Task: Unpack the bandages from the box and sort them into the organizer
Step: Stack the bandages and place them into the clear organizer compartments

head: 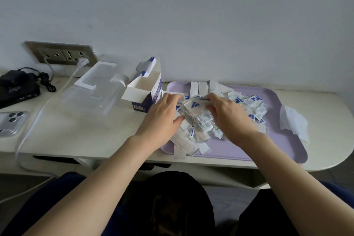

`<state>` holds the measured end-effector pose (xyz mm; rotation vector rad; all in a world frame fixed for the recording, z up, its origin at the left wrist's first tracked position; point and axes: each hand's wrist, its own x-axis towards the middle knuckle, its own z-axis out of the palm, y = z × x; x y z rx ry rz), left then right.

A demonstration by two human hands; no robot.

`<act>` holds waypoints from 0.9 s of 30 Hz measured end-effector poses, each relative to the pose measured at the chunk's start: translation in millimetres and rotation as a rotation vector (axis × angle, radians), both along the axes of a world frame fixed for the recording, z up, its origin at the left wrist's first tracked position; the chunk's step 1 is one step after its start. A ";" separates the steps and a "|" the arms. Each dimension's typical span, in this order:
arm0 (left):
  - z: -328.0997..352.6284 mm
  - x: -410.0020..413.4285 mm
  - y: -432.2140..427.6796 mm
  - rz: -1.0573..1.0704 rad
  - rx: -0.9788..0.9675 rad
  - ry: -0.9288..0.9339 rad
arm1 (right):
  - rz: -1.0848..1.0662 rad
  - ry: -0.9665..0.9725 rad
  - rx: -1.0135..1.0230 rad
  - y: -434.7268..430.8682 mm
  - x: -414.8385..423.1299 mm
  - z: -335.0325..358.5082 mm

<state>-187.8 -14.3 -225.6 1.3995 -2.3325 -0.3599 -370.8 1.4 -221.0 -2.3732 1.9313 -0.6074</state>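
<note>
A heap of wrapped bandages (204, 119), white with blue print, lies on a lilac tray (281, 145). Both of my hands are in the heap. My left hand (162, 115) lies on its left side with fingers spread and the thumb against the wrappers. My right hand (228, 113) reaches over the top with fingers curled onto a larger wrapped bandage (195, 104); a firm grip cannot be made out. The open white-and-blue bandage box (142, 92) stands upright just left of the tray. A clear plastic organizer (95, 90) with its lid raised sits left of the box.
A crumpled white paper (293, 122) lies on the tray's right edge. A phone (11, 122) and a black device (17, 88) with cables sit at the far left, below a wall socket (61, 53). The white table (82, 132) ends close in front of me.
</note>
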 end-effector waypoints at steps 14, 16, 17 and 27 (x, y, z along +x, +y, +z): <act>-23.8 -19.2 -0.5 -0.026 -0.040 -0.288 | 0.096 0.168 0.001 -5.8 5.3 -34.6; -18.3 -19.3 -2.2 0.000 -0.035 -0.206 | 0.038 0.104 -0.139 -7.8 4.2 -28.1; -14.7 -18.9 -3.3 0.022 -0.033 -0.161 | 0.018 0.087 -0.195 -7.5 4.4 -23.7; -12.4 -19.0 -2.8 -0.013 -0.118 -0.203 | 0.081 0.200 -0.025 3.2 16.9 -23.5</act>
